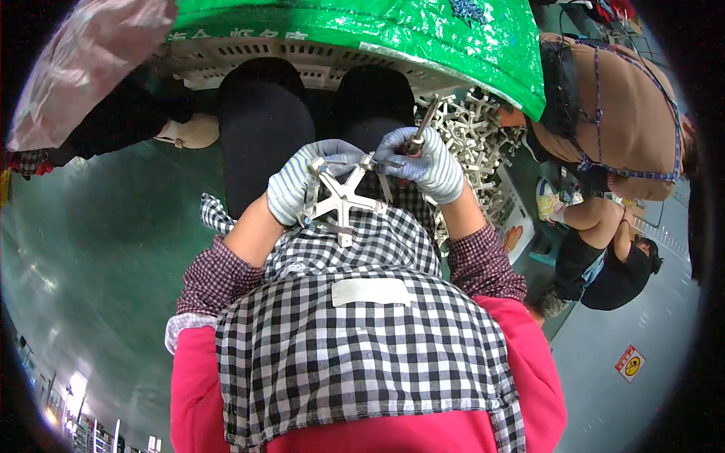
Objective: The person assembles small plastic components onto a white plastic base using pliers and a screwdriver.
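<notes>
Above my lap, my left hand, in a striped knit glove, is closed on a white star-shaped five-armed part. Small fittings sit on the ends of its arms. My right hand, gloved the same way, grips a slim hand tool with a dark reddish handle. A metal shaft sticks up from the fist, and a thin tip points toward the star's upper right arm. Whether the tip touches the part I cannot tell. My right fingertips are close beside that arm.
A green plastic sheet covers the surface ahead, above a pale slotted crate. Many similar white parts lie heaped at right. Two people are at right, one in brown, another in black. A pink cloth hangs at left.
</notes>
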`<action>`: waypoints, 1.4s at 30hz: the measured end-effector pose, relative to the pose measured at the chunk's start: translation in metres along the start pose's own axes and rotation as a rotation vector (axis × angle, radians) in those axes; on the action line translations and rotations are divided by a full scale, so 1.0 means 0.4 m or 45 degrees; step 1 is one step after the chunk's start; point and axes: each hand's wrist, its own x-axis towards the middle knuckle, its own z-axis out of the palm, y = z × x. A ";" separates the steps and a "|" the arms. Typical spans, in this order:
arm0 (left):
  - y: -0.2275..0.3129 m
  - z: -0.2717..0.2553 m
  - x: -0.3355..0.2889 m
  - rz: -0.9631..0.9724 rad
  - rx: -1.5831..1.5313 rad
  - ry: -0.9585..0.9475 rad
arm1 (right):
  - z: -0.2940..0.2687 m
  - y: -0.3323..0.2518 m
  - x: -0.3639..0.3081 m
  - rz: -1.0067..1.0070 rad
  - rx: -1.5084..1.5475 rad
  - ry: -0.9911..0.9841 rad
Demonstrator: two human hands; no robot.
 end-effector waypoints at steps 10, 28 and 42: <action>0.013 0.000 -0.007 -0.113 -0.090 0.078 | 0.004 -0.012 0.012 0.108 -0.090 -0.030; -0.002 0.003 0.006 -0.018 -0.092 0.036 | -0.003 -0.004 0.005 0.069 0.026 -0.029; 0.007 0.022 0.002 -0.059 -0.112 0.124 | -0.021 -0.019 0.017 0.089 -0.130 -0.151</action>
